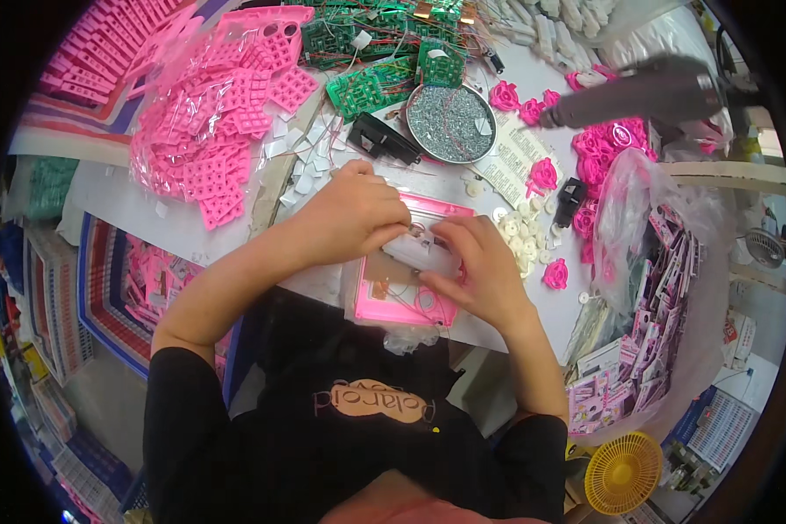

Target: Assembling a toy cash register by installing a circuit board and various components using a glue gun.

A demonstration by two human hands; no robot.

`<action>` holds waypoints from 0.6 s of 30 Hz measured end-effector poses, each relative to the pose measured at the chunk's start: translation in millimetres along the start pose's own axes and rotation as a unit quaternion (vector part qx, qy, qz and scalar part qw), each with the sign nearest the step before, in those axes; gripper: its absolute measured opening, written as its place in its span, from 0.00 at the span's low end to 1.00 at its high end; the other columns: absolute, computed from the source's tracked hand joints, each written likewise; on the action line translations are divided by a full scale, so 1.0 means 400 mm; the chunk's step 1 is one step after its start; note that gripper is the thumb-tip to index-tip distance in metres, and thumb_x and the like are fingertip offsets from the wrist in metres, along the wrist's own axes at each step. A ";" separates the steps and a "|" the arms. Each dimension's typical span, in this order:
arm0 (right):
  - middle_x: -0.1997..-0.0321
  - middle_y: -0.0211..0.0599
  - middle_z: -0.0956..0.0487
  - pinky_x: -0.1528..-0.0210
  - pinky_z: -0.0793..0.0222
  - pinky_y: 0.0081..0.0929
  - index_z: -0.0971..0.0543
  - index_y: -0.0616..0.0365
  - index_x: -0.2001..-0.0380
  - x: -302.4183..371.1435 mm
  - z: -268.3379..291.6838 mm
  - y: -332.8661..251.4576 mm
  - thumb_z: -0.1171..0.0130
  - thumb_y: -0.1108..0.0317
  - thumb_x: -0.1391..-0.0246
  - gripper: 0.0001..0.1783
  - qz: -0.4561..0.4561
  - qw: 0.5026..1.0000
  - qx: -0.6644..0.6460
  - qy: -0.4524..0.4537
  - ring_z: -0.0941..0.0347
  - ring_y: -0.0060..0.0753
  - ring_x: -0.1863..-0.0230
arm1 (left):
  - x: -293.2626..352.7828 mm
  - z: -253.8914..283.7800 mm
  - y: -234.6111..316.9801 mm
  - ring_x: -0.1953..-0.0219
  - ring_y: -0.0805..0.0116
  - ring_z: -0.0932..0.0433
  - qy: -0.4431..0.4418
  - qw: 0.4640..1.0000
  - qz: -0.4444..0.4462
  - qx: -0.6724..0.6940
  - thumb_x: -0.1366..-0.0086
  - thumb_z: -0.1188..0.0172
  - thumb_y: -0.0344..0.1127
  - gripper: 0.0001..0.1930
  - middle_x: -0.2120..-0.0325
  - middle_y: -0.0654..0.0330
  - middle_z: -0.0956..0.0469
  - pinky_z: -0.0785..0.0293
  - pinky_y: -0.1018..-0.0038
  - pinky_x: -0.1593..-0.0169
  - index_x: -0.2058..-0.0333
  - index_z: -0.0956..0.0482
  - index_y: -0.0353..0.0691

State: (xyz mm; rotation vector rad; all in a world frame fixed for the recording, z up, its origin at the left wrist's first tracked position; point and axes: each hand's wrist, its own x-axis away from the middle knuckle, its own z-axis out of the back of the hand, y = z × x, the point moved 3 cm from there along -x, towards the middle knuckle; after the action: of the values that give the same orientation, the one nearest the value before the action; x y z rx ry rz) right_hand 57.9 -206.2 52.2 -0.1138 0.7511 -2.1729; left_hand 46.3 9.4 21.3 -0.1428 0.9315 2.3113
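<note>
Apparently nearly together, the thumb and forefinger tips of the left hand (358,214) hide whatever they may pinch. Those of the right hand (491,275) stand apart about a whitish translucent plastic block (417,254); whether they grip it cannot be told. Beneath lies a pink rectangular plastic casing (391,311), partly covered. Farther out, a dark grey gun-shaped tool (637,94) blurs.

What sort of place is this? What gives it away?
Probably a small workshop assembling plastic toys or gadgets. Wired green circuit boards lie heaped, gridded pink plastic parts fill a clear bag, and an open pink rectangular plastic casing lies under the person's hands.
</note>
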 end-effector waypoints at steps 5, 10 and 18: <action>0.56 0.39 0.21 0.53 0.27 0.39 0.23 0.60 0.53 -0.001 -0.027 0.016 0.26 0.66 0.60 0.28 0.006 0.998 -0.060 -0.010 0.27 0.46 0.55 | -0.028 -0.009 0.012 0.65 0.63 0.24 -0.063 0.996 -0.057 -0.039 0.42 0.35 0.37 0.05 0.75 0.64 0.25 0.34 0.63 0.52 0.69 0.20 0.46; 0.54 0.38 0.22 0.53 0.27 0.38 0.22 0.55 0.55 -0.010 -0.029 0.012 0.28 0.67 0.58 0.24 0.054 0.998 -0.034 -0.010 0.27 0.45 0.54 | -0.046 0.004 0.036 0.67 0.64 0.25 -0.132 0.981 -0.079 -0.121 0.43 0.38 0.37 0.06 0.74 0.64 0.25 0.31 0.65 0.58 0.68 0.20 0.44; 0.51 0.37 0.23 0.53 0.26 0.37 0.21 0.52 0.57 0.002 -0.037 -0.024 0.30 0.67 0.56 0.20 0.052 0.997 0.040 -0.034 0.27 0.46 0.54 | 0.014 -0.016 0.057 0.66 0.56 0.22 -0.066 0.997 0.030 -0.037 0.41 0.37 0.38 0.09 0.74 0.58 0.21 0.28 0.62 0.62 0.68 0.16 0.39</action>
State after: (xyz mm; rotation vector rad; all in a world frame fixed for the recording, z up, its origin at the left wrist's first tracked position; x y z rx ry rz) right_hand 46.3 -195.2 45.3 -0.1040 0.6165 -2.0874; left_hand 27.6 -4.2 28.1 0.0063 0.7946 2.3800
